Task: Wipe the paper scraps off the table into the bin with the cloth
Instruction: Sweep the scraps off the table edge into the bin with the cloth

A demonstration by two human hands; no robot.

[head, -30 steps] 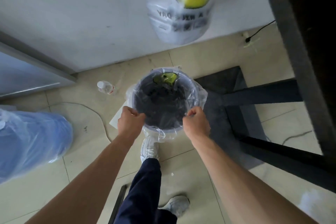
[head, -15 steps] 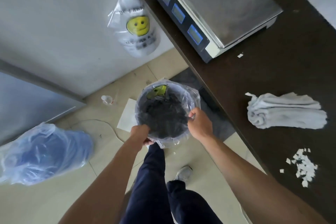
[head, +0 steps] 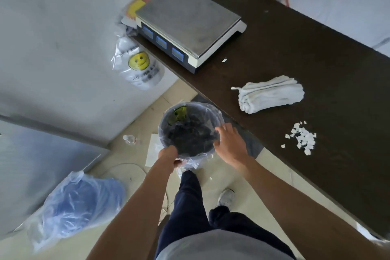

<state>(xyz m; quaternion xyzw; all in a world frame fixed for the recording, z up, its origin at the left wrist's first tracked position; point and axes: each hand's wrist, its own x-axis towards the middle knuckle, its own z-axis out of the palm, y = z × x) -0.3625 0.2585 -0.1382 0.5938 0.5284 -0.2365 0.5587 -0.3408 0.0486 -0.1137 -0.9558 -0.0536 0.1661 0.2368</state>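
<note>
A person's left hand point(head: 168, 155) grips the near rim of a round dark bin point(head: 163, 126) lined with a clear plastic bag, its fingers curled around the crumpled liner. The bin is just beside the edge of a long dark brown table point(head: 316, 59). The right hand point(head: 229, 145) hovers at the bin's right rim with fingers loose and spread, closed on nothing; blur hides whether the fingertips touch the plastic. Beyond and to the right of that hand, a white folded terry cloth point(head: 271, 96) lies untouched on the tabletop, well apart from both hands. A heap of small white paper scraps point(head: 302, 138) sits further right of the right hand, just nearer the person than the cloth. A silver-topped electronic scale point(head: 187, 21) with blue displays stands beyond the held bin. A translucent bag printed with a yellow smiley face point(head: 140, 67) hangs past the grip near the table's corner. Left of the gripping hand, a small clear plastic bottle point(head: 129, 139) lies on the tiled floor, and a blue-tinted plastic bag point(head: 78, 202) lies left of the left forearm
</note>
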